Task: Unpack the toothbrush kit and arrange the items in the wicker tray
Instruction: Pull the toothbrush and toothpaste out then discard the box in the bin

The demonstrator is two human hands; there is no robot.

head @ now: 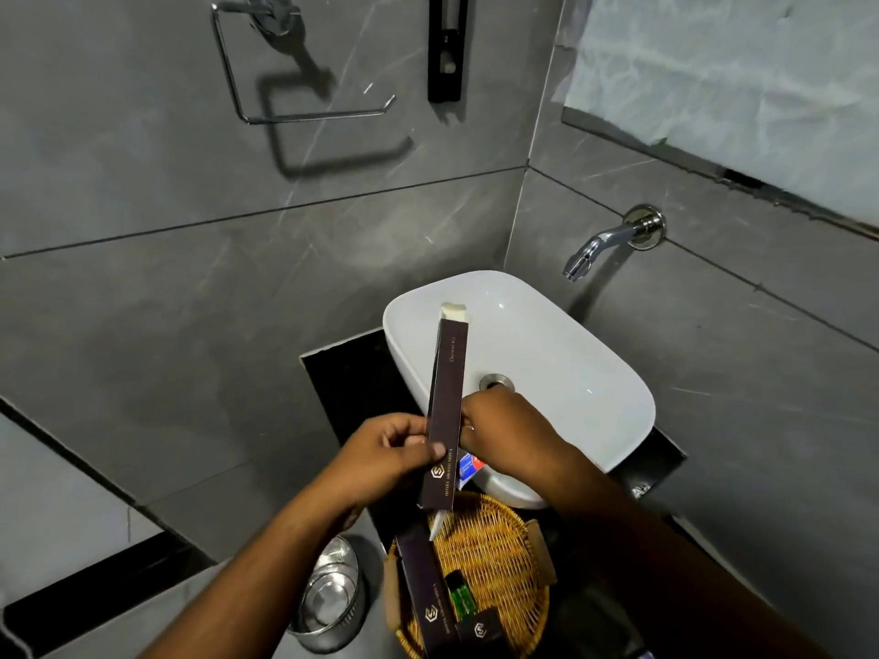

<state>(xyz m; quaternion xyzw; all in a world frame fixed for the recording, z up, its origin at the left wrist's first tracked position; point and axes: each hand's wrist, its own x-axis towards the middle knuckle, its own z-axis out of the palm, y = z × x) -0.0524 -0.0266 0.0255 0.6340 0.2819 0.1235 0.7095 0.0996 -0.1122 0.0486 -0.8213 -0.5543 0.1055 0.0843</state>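
A long dark brown dental kit box [446,401] is held upright above the sink, its pale top flap open. My left hand [387,456] pinches its lower part from the left. My right hand [506,428] is behind the box on the right, closed on a small red, white and blue toothpaste tube [470,468] that pokes out beneath it. A white tip [436,527] sticks out below the box's bottom end. The round wicker tray [499,554] lies beneath, holding another dark box [423,592], a smaller dark box [480,630] and a green packet [460,594].
A white basin [561,354] with a drain sits on a black counter [347,373]; a chrome tap [604,244] juts from the right wall. A steel bin [333,596] stands on the floor at lower left. A towel ring [304,88] hangs on the grey tiled wall.
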